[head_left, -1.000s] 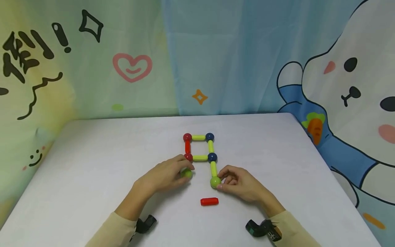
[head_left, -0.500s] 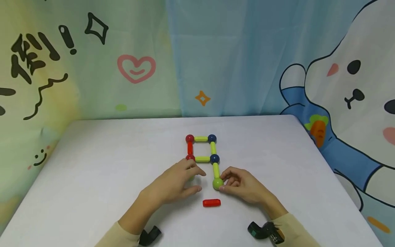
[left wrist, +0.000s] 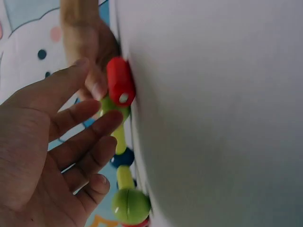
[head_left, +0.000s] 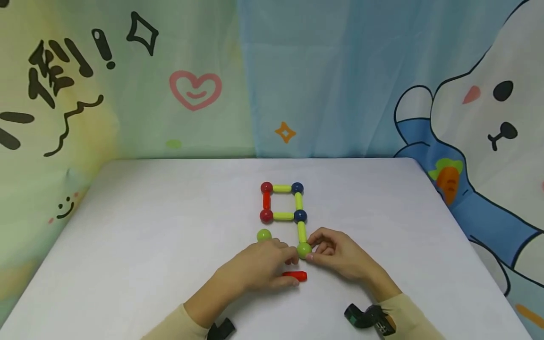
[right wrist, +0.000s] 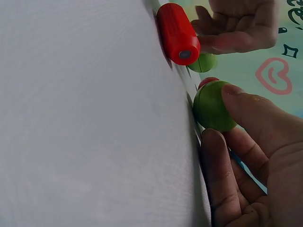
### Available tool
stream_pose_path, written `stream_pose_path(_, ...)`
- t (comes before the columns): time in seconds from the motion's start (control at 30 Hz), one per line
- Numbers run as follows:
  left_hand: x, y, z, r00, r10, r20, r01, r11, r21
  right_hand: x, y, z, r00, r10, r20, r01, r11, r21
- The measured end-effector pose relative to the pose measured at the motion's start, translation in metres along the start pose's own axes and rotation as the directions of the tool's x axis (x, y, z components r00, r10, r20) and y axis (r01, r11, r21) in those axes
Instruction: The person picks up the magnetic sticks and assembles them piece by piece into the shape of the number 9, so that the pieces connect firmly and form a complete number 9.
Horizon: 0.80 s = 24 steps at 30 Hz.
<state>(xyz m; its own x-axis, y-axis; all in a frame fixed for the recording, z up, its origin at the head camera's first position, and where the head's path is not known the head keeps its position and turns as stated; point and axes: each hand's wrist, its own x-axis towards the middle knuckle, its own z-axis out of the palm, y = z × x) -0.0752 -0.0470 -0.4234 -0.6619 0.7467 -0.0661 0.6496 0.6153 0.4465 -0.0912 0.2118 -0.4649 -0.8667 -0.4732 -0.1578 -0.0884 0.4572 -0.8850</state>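
My right hand (head_left: 342, 255) pinches a green ball (head_left: 303, 250) between thumb and fingers. That ball ends a yellow-green rod (head_left: 301, 231) running up to a blue ball (head_left: 300, 216), a corner of a square of rods and balls. Over a loose red rod (head_left: 301, 276) hovers my left hand (head_left: 257, 267), its fingers apart and relaxed; the left wrist view shows a gap between them and the red rod (left wrist: 120, 81). A second green ball (head_left: 264, 234), partly hidden by the left hand, lies below the square's lower red ball (head_left: 266, 216).
The white table (head_left: 170, 226) stretches around the pieces. The square's far side has a red ball (head_left: 266, 188) and a blue ball (head_left: 297, 188) joined by a yellow-green rod (head_left: 282, 188). Behind the table hangs a printed curtain (head_left: 331, 85).
My left hand has let go of the loose green ball and moved toward me and right, over the red rod. My right hand stays at its green ball. The head view has shifted slightly.
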Motion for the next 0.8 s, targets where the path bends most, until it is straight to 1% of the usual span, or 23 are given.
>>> stream_pose_path(0.13, 0.002, 0.005, 0.006, 1.0, -0.012, -0.011, 0.012, 0.999, 0.043, 0.001, 0.0, 0.0, 1.0, -0.003, 0.006, 0.003, 1.0, -0.011)
stream_pose_path(0.2, 0.003, 0.007, 0.007, 1.0, -0.019, -0.01, 0.02, 0.999, 0.05, 0.0, -0.001, 0.0, 1.0, -0.006, 0.009, 0.006, 1.0, -0.019)
stream_pose_path(0.3, 0.007, 0.01, 0.01, 1.0, -0.003, -0.001, 0.003, 0.996, 0.084, -0.001, -0.002, -0.001, 1.0, -0.013, 0.004, 0.013, 1.0, -0.019)
stream_pose_path(0.4, 0.011, 0.01, 0.012, 1.0, 0.018, 0.014, -0.02, 0.992, 0.127, -0.002, -0.001, -0.002, 1.0, -0.024, 0.004, 0.024, 1.0, 0.001)
stream_pose_path(0.47, 0.013, 0.01, 0.013, 0.999, 0.019, 0.028, -0.023, 0.99, 0.142, -0.003, 0.0, -0.001, 1.0, -0.03, 0.005, 0.03, 1.0, 0.002)
stream_pose_path(0.5, 0.013, 0.01, 0.013, 0.999, 0.016, 0.036, -0.021, 0.99, 0.143, -0.002, 0.001, -0.001, 0.999, -0.033, 0.006, 0.033, 0.999, 0.005)
stream_pose_path(0.6, 0.013, 0.009, 0.014, 0.998, -0.003, 0.059, -0.003, 0.995, 0.103, -0.001, 0.002, -0.001, 0.999, -0.041, 0.012, 0.041, 0.999, 0.003)
stream_pose_path(0.8, 0.013, 0.006, 0.012, 0.998, -0.009, 0.063, 0.007, 0.999, 0.032, -0.001, 0.001, -0.001, 0.999, -0.045, -0.002, 0.045, 0.999, -0.005)
